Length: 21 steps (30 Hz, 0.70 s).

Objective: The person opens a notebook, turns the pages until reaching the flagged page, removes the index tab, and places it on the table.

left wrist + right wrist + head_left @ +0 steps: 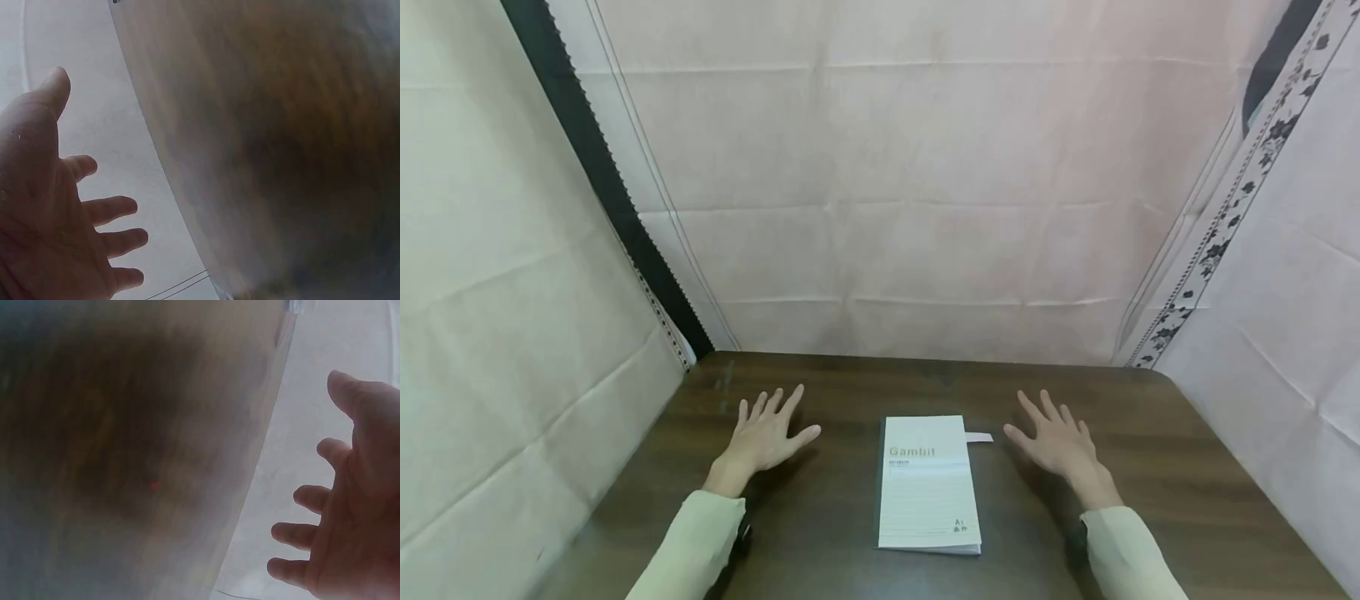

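Observation:
A white notepad (928, 492) with "Gambit" printed on its cover lies on the dark wooden table (820, 533), between the two hands. From its right side a small white tab (979, 437) sticks out. My left hand (765, 439), fingers spread, is held over the table to the left of the notepad. To the right of it, my right hand (1058, 443) is likewise spread, its thumb nearest the white tab. Both hands hold nothing. In the left wrist view the left palm (50, 219) shows with straight fingers, and the right palm (362, 512) shows likewise in the right wrist view.
Pale cloth curtains (925, 208) hang behind the table and along both sides. A dark strip (617, 192) edges the left curtain, and a floral border (1240, 183) runs down the right one. Light sleeves cover both forearms.

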{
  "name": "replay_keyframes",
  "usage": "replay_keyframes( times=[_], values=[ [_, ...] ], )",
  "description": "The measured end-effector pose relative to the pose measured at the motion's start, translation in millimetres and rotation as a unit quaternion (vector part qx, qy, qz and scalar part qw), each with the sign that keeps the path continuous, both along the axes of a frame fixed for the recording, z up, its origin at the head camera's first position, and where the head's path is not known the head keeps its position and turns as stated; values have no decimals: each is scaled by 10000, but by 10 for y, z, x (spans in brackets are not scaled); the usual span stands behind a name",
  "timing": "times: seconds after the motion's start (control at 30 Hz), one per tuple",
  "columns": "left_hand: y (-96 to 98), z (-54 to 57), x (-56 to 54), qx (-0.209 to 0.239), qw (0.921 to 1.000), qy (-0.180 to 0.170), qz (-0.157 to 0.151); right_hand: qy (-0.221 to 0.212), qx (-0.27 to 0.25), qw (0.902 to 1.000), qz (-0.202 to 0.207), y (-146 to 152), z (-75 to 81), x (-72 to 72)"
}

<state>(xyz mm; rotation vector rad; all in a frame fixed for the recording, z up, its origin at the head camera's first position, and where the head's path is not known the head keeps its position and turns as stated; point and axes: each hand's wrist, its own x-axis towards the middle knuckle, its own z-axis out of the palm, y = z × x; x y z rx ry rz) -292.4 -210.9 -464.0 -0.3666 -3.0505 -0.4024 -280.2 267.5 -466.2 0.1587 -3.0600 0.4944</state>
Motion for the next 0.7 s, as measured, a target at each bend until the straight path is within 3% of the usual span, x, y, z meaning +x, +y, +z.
replay_keyframes(
  times=[0.47, 0.7],
  values=[
    [128, -20, 84, 311, 9987, 60, -404, -272, -254, 9991, 213, -152, 52, -27],
    [251, -8, 125, 538, 9962, -321, -608, -471, -733, 9955, 368, -252, 80, 2]
  ],
)
